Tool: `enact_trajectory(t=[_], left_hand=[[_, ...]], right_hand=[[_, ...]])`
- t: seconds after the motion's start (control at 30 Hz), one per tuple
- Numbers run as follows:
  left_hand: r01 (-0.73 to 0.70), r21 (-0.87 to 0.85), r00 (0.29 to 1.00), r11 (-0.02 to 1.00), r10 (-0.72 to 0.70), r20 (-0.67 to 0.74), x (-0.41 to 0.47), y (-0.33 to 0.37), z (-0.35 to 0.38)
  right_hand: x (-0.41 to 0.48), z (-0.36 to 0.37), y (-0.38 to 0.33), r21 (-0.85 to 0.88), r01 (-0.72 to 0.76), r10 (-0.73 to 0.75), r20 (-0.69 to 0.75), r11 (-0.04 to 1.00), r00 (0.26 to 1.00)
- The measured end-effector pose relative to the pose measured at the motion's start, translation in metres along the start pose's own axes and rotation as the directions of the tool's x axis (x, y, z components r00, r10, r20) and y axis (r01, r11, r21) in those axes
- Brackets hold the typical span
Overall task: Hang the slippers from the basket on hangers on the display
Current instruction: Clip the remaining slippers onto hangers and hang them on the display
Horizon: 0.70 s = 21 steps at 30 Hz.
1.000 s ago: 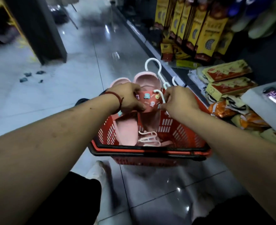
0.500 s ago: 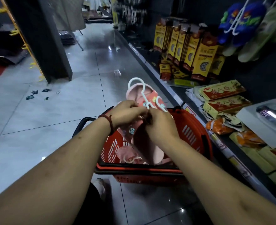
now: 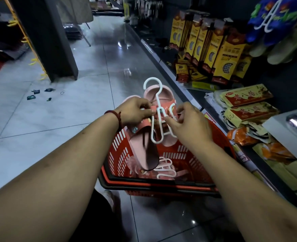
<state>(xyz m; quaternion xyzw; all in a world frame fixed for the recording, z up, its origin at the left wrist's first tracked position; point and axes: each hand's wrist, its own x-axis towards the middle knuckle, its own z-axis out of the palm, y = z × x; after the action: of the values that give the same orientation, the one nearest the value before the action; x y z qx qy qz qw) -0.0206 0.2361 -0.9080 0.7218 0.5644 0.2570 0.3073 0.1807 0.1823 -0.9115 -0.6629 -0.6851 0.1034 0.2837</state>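
Mid-frame above the red basket, left hand grip clamps the pink slippers steady, apparently so right hand grip, pinching the white hanger, can hook the straps.

Tall yellow boxes stand in a row on the shelf at right, with flat yellow-and-red packets stacked below. Small dark scraps lie on the glossy tiled floor near a dark pillar.

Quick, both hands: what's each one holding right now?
Left hand: grips the red-strapped pink slippers.
Right hand: pinches the white plastic hanger.
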Motion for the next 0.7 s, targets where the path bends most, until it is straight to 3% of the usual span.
enact_trajectory(t=[0.07, 0.17, 0.33, 0.4, 0.5, 0.7], left_hand=[[0.000, -0.028, 1.000, 1.000, 0.000, 0.027, 0.002, -0.005, -0.004], [0.017, -0.053, 0.999, 0.998, -0.015, 0.046, 0.002, -0.012, -0.007], [0.097, -0.138, 0.995, 0.986, -0.095, 0.018, -0.006, -0.013, -0.018], [0.190, -0.160, 0.982, 0.969, -0.190, 0.014, -0.010, -0.010, -0.022], [0.348, -0.248, 0.936, 0.904, -0.351, 0.032, -0.012, -0.012, -0.025], [0.385, -0.435, 0.902, 0.814, -0.431, -0.008, -0.024, -0.015, -0.035]], right_hand=[[0.002, 0.001, 0.002, 0.152, -0.144, 0.115, 0.185, 0.978, 0.976], [0.003, 0.006, 0.003, 0.532, -0.417, 0.200, 0.418, 0.737, 0.886], [0.014, 0.010, 0.014, 0.655, -0.304, 0.083, 0.346, 0.691, 0.935], [0.018, 0.007, 0.018, 0.680, -0.263, 0.067, 0.300, 0.685, 0.952], [0.021, 0.003, 0.022, 0.642, -0.173, 0.025, 0.234, 0.747, 0.972], [0.011, 0.006, 0.022, 0.531, -0.070, -0.072, 0.242, 0.845, 0.968]])
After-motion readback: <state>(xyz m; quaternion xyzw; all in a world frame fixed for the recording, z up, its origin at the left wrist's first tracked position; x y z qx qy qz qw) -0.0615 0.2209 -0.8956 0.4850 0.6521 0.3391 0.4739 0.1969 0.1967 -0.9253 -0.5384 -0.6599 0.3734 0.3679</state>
